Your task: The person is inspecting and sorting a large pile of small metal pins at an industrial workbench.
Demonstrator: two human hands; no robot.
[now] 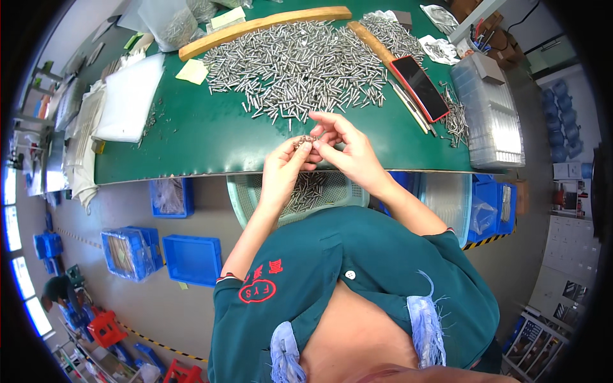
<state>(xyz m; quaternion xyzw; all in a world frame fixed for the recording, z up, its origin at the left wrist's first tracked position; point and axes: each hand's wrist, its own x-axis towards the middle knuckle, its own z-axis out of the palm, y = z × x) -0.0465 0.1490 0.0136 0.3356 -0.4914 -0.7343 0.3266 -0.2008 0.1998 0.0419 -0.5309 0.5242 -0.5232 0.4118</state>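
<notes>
Left hand point(280, 171) and right hand point(350, 152) meet above the near edge of the green table point(191, 143); left fingers pinch small metal pins point(299, 142); right fingertips close beside, cannot tell if gripping; loose pile point(300, 67) lies beyond; phone point(419, 88) right of it; basket point(237, 203) below the edge.

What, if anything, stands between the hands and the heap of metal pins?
Nothing visible blocks the left hand or right hand; only green tabletop lies between them and the heap of metal pins.

red-edged phone point(419, 87), right | yellow paper point(192, 71), left | white sheets point(130, 97), far left | blue crate point(191, 260), lower left
</notes>
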